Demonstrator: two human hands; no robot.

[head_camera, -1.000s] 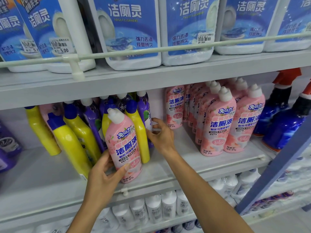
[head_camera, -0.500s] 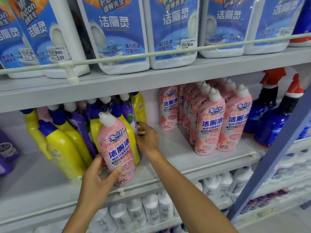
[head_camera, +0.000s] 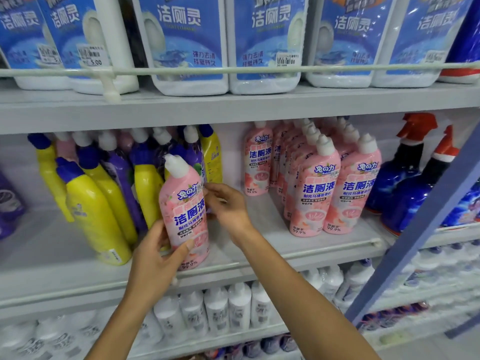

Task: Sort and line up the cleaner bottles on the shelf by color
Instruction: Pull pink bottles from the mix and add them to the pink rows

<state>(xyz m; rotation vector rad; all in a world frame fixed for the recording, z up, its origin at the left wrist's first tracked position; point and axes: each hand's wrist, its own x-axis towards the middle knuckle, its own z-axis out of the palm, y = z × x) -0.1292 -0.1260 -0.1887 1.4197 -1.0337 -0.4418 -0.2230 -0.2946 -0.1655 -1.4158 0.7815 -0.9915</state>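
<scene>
While left hand (head_camera: 153,258) grips pink bottle (head_camera: 185,211) low | right hand (head_camera: 228,206) beside it, perhaps touching | its hold unclear

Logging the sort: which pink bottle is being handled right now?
The tilted pink bottle gripped low by the left hand, in front of the yellow bottles; the pink group at right stands untouched.

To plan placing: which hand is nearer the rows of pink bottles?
Right. The right hand sits just left of the rows; the left hand, farther left, holds the lone pink bottle.
</scene>
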